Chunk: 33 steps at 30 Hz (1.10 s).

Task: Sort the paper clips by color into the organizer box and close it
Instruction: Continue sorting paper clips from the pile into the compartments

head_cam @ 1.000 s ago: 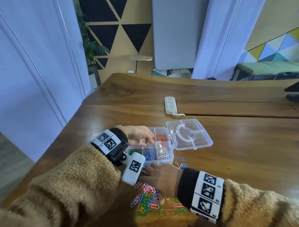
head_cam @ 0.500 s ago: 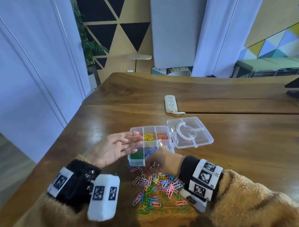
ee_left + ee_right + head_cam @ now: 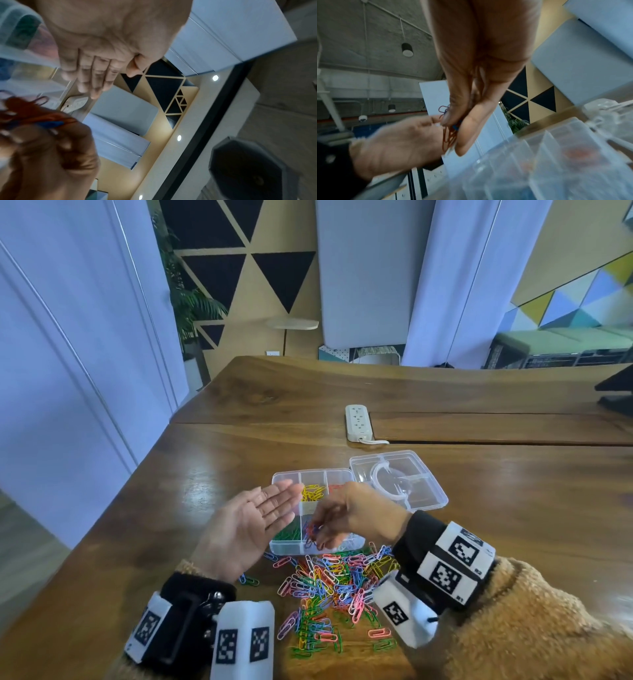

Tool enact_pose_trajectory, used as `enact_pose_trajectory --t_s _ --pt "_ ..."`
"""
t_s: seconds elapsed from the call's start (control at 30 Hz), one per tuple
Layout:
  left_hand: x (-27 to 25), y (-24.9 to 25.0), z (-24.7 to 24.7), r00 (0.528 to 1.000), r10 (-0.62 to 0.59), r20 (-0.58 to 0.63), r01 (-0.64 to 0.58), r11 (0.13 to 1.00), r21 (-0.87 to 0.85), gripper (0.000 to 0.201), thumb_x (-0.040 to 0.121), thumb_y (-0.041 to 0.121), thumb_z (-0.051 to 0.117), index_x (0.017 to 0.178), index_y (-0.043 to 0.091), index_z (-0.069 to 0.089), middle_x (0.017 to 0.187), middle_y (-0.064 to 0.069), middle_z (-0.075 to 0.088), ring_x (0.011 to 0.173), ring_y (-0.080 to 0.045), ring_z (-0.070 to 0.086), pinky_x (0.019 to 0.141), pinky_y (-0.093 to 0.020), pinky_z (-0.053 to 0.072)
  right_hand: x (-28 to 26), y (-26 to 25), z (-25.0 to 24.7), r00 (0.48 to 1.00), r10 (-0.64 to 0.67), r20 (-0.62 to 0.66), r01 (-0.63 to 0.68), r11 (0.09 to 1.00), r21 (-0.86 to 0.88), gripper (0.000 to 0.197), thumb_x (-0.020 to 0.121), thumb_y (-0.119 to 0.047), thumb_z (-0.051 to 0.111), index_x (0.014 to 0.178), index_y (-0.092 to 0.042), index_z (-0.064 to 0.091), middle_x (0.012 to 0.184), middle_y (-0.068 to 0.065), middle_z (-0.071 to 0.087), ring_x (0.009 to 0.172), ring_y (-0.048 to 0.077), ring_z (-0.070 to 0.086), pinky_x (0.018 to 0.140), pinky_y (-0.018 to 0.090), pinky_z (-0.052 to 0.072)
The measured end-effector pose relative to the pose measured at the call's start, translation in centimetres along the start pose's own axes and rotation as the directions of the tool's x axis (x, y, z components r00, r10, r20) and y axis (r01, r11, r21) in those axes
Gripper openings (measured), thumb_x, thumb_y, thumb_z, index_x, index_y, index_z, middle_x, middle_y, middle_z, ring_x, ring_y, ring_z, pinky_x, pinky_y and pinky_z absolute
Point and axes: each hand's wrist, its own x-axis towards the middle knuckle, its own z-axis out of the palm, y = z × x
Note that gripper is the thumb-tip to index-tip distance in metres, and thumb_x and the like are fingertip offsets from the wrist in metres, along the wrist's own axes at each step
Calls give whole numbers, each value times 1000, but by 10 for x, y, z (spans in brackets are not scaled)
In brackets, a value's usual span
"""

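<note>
My right hand (image 3: pixel 356 517) pinches a small bunch of paper clips (image 3: pixel 312 534), mostly red, over the open organizer box (image 3: pixel 310 547); my left hand (image 3: pixel 255 517) waits beside it, palm up, fingers released, probably to receive them. The unsorted pile (image 3: pixel 329 587) covers the tabletop (image 3: pixel 513 525) nearby.

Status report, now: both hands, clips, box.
Left hand open, palm up, empty. Right hand pinches a small bunch of clips over the organizer box. Lid open. Loose pile unsorted on the table. Nothing blocking.
</note>
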Motion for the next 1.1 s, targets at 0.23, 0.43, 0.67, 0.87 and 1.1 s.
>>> enact_pose_trajectory --t_s 0.23,0.43,0.67,0.87,1.1 --pt "0 -34 41 986 -166 -21 155 949 -273 27 83 11 43 71 -1 64 68 -15 67 58 -23 67 64 -30 53 0 -25 9 981 -193 7 188 944 -273 24 74 -2 70 97 -8 70 91 7 72 78 6 62 77 19 49" --pt "4 -46 42 982 -177 -68 125 876 -466 32 87 9 42 73 -10 64 73 -23 68 61 -29 67 59 -34 56 -8 -21 4 979 -200 -34 174 916 -362 32 72 7 63 98 -10 69 91 4 71 73 4 59 67 3 40" --pt "4 -45 53 980 -197 -20 163 858 -487 45 99 17 33 75 -9 60 69 -24 66 49 -31 65 44 -37 55 -13 -13 2 960 -246 -135 186 918 -350 22 74 2 67 93 -8 70 87 2 70 73 2 57 70 10 45" --pt "4 -42 54 982 -183 -38 146 878 -456 35 94 17 42 71 -3 60 69 -17 63 57 -22 66 56 -24 56 -6 -10 10 933 -330 -145 244 874 -420 15 75 -8 71 90 -9 70 94 6 62 80 13 56 72 21 43" --pt "16 -46 41 983 -175 -64 135 906 -400 18 82 8 45 90 -1 59 85 -13 66 69 -19 70 53 -19 56 3 -6 26 936 -305 -175 187 854 -486 13 78 -21 68 90 -15 64 92 -3 51 89 13 46 78 28 38"
